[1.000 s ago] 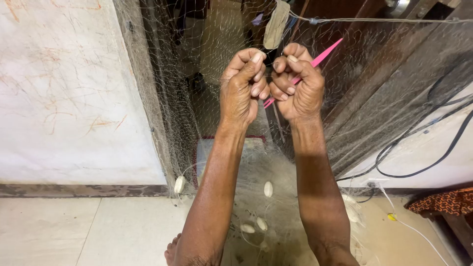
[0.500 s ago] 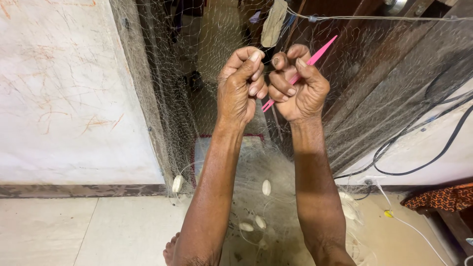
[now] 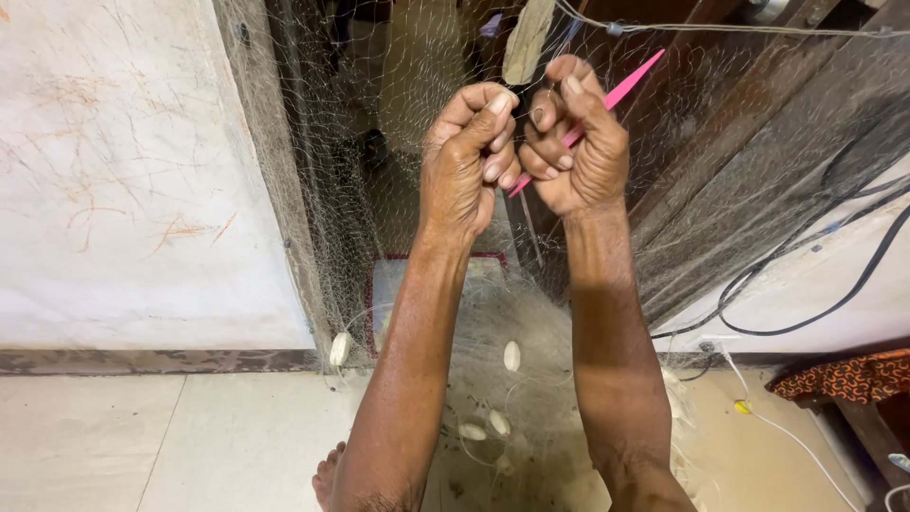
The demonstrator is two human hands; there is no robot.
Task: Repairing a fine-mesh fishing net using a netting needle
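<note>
- The left hand (image 3: 469, 156) was raised at head height, curled into a loose fist, its thumb and forefinger pinched on strands of the fishing net (image 3: 379, 142).
- The right hand (image 3: 573, 142) sat just beside it, knuckles almost touching, fingers closed around a pink netting needle (image 3: 630, 83).
- The needle was a slim, flat, smooth plastic strip with a pointed tip; it slanted up to the right out of the fist, and its lower end showed between the two hands.
- The net was fine, pale, translucent mesh. It hung as a curtain in front of both hands and gathered in a soft heap on the floor below the forearms.
- An elongated pale float (image 3: 527, 43) hung on the net directly above the hands.
- Several small white oval floats (image 3: 511, 356) lay scattered through the heaped mesh; one more sat at the foot of the door frame.
- A thin cord (image 3: 758, 30) ran taut across the top right, carrying the net's edge.
- The weathered wooden door frame (image 3: 275, 190) stood left of the hands, its surface rough and grey.
- The white wall (image 3: 104, 190) to the left was plastered and marked with orange scratches.
- The floor (image 3: 142, 436) was pale, smooth tile.
- Black cables (image 3: 815, 275) looped along the right-hand wall.
- A patterned orange cloth (image 3: 844, 377) lay at the lower right.
</note>
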